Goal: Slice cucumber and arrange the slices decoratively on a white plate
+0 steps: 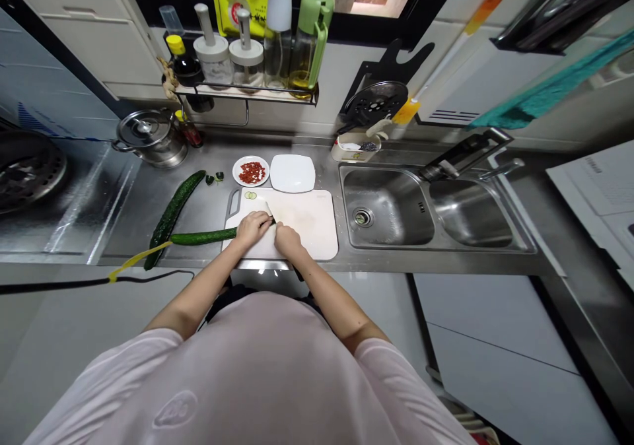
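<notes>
On the white cutting board (312,234), my left hand (252,228) is closed over the right end of a long green cucumber (203,238), which extends left past the board's edge. My right hand (288,240) grips a knife (269,208); its blade stands at the cucumber's end, and the handle is mostly hidden by my fingers. A few thin cucumber slices (251,195) lie at the board's upper left. Another whole cucumber (176,207) rests slantwise on the steel counter, with small cut-off cucumber ends (214,178) beside it.
Behind the board are a plate of chopped red pieces (251,171) and a white square plate (292,173). A double sink (389,207) is to the right, a lidded steel pot (151,138) at back left. Above hangs a rack (247,91) with bottles and jars.
</notes>
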`<state>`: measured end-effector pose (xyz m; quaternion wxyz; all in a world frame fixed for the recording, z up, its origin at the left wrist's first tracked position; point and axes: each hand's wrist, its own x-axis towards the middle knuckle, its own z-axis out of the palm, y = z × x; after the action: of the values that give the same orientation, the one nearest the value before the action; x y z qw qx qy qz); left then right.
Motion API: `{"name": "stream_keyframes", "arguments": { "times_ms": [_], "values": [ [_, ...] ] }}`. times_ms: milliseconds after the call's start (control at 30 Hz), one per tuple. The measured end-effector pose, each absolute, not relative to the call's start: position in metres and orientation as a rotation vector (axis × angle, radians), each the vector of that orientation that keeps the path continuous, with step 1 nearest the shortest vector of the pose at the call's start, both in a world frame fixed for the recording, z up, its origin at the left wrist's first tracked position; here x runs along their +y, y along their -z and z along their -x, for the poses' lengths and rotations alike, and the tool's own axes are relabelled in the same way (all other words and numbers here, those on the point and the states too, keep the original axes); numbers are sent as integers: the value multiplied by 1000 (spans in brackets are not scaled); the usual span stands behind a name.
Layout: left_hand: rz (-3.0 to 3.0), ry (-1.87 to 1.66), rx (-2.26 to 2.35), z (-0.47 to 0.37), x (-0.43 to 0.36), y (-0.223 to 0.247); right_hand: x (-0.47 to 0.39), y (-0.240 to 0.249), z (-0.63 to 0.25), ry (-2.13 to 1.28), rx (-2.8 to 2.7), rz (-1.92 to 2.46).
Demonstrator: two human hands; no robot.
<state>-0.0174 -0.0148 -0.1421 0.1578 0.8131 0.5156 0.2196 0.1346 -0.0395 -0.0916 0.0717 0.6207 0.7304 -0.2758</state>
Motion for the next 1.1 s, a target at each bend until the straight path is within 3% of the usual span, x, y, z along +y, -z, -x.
{"name": "stream_keyframes", "arguments": {
  "times_ms": [1100],
  "values": [
    [-2298,-612,1512,16,-15,142,-43,99,-135,799,2179,-1876]
  ]
}}
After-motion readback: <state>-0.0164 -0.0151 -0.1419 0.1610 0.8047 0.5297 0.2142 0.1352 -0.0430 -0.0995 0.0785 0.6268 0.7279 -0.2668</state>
